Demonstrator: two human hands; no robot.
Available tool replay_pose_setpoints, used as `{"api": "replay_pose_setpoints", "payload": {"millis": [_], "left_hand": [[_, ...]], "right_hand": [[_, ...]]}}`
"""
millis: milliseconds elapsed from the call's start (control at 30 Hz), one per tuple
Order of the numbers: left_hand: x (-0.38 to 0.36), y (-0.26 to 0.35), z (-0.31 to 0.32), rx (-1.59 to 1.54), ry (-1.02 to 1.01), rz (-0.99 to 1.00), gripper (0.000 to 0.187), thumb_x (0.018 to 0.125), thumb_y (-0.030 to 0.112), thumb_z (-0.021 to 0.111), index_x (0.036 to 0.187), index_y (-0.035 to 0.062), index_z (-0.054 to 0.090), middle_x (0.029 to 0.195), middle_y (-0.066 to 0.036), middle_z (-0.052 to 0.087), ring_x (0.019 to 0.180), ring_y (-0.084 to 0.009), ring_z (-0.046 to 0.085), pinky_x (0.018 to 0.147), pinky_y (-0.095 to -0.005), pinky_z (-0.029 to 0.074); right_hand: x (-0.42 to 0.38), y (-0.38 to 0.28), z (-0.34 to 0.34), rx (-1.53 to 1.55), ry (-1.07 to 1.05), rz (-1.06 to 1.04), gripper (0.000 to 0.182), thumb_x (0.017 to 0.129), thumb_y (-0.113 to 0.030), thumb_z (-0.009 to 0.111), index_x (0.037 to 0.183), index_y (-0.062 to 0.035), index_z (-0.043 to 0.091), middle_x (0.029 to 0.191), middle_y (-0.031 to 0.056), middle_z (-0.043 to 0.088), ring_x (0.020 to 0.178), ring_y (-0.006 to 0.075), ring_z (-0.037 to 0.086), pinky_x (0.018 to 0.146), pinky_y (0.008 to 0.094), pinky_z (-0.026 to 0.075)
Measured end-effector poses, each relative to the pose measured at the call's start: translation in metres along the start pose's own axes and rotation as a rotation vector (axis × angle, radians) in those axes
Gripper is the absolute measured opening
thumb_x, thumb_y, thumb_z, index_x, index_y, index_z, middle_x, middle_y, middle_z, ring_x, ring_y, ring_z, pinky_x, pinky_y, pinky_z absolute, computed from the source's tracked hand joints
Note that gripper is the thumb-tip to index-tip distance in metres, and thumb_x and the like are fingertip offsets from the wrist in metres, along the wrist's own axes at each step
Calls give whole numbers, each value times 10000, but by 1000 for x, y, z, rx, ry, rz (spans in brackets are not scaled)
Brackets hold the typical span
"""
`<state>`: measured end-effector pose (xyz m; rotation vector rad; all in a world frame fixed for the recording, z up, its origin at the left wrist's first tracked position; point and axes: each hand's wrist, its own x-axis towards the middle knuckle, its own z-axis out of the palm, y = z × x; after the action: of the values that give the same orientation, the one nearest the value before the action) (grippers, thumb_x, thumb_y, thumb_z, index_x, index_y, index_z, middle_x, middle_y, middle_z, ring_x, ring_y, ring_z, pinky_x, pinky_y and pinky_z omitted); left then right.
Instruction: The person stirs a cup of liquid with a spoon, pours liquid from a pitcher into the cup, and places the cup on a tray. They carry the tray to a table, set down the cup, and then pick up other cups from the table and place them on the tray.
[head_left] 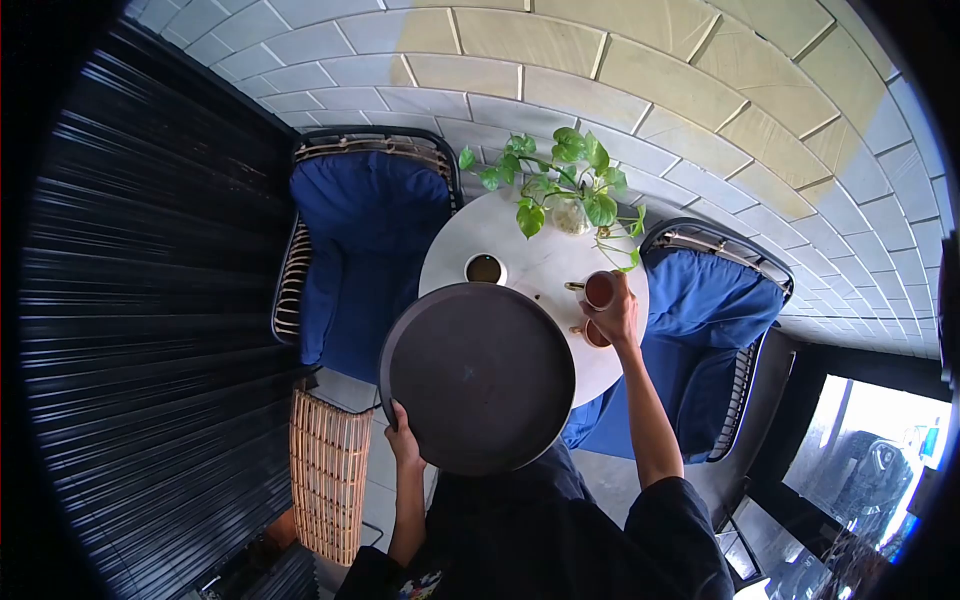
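Note:
My left hand (404, 442) grips the near left edge of a round dark tray (480, 390), thumb on top. The tray's upper face is bare and covers the near part of a round white table (465, 225). On the table's right side my right hand (618, 312) is closed around a cup (599, 291) holding a reddish-brown drink, its handle pointing left. Just nearer to me is a second cup (597, 334) with a similar drink, partly hidden by that hand. Beyond the tray's far edge sits a white cup (484, 269) with a dark inside.
A leafy green plant (570, 165) in a clear vase (570, 216) stands at the table's far edge. Blue-cushioned chairs flank the table, one left (370, 220) and one right (715, 310). A rattan chair back (330, 475) is at lower left. Behind is a tiled wall (560, 75).

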<state>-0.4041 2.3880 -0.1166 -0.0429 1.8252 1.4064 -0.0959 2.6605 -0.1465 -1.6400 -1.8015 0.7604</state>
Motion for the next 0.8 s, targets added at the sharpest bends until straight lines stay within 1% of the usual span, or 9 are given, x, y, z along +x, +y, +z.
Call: {"api": "replay_pose_setpoints", "payload": {"millis": [167, 300, 367, 500, 567, 700, 767, 800], "left_hand": [[-1, -6, -5, 34, 6, -8, 666, 934, 472, 517, 1203, -137, 487, 1148, -176, 582, 1016, -237, 592, 877, -329, 486], [-11, 0, 2, 72, 41, -26, 679, 936, 476, 511, 1212, -144, 480, 1165, -178, 574, 1032, -236, 581, 884, -326, 482], [-13, 0, 4, 51, 1, 8, 689, 935, 478, 510, 1215, -151, 473, 1172, -179, 569, 1038, -238, 579, 888, -325, 481], [-14, 0, 7, 52, 4, 29, 669, 936, 467, 516, 1217, -139, 477, 1172, -172, 570, 1034, -237, 582, 886, -330, 483], [-12, -3, 4, 14, -13, 19, 637, 937, 452, 524, 1213, -121, 486, 1168, -161, 572, 1032, -233, 583, 881, -337, 487], [-10, -6, 4, -33, -26, -4, 617, 935, 446, 533, 1206, -107, 494, 1156, -152, 578, 1023, -228, 587, 874, -343, 492], [-10, -6, 4, -57, -43, 10, 615, 933, 450, 534, 1199, -103, 497, 1148, -150, 581, 1018, -227, 589, 871, -346, 493], [-11, -4, 6, -58, -46, 11, 615, 933, 450, 534, 1199, -103, 497, 1148, -150, 581, 1018, -227, 589, 871, -346, 493]], "right_hand": [[5, 24, 21, -23, 22, 43, 651, 593, -182, 825, 1127, -80, 467, 1001, 160, 643, 930, 362, 633, 784, 450, 503], [7, 39, 30, -68, 50, 32, 663, 586, -186, 832, 1128, -77, 468, 1016, 159, 638, 947, 359, 626, 796, 451, 497], [8, 44, 32, -86, 40, 43, 683, 576, -191, 839, 1134, -72, 462, 1024, 159, 632, 959, 360, 619, 805, 449, 493], [9, 51, 35, -70, 36, 78, 696, 569, -178, 844, 1137, -66, 457, 1027, 159, 627, 958, 361, 616, 806, 446, 492], [9, 51, 36, -66, 45, 37, 728, 563, -171, 855, 1156, -58, 446, 1034, 160, 622, 975, 361, 609, 813, 445, 490], [8, 54, 35, -40, 20, 38, 752, 561, -172, 863, 1166, -48, 434, 1067, 164, 592, 1006, 360, 582, 838, 441, 481], [5, 64, 37, -25, 38, -98, 838, 565, -191, 865, 1231, -18, 387, 1142, 200, 518, 1062, 379, 529, 882, 440, 460], [4, 62, 34, -26, 41, -99, 838, 565, -191, 865, 1231, -18, 387, 1142, 200, 518, 1062, 379, 529, 882, 440, 460]]}}
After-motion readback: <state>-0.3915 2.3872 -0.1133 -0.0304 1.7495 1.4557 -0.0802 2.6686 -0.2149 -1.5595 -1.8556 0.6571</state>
